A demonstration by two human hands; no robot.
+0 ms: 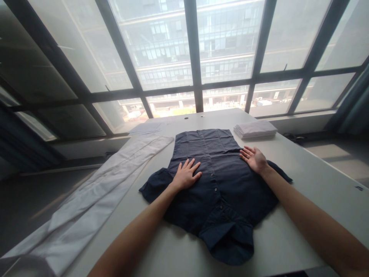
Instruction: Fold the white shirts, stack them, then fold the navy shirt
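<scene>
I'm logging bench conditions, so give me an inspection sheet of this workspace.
Surface: white table, small dark mark near its right edge.
Job's things: dark blue shirt, front up, collar toward the person.
Clutter: white cloth along the left; folded white stack at far right.
Hands: left hand open, palm down on shirt; right hand open at shirt's right edge, contact unclear.
Cables: nothing seen for certain.
Surroundings: windows beyond, curtains either side.

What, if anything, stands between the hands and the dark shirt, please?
Nothing visible does: the left hand rests spread on the dark shirt, and the right hand is open at its right side. The folded white stack and long white cloth lie beside it.
</scene>
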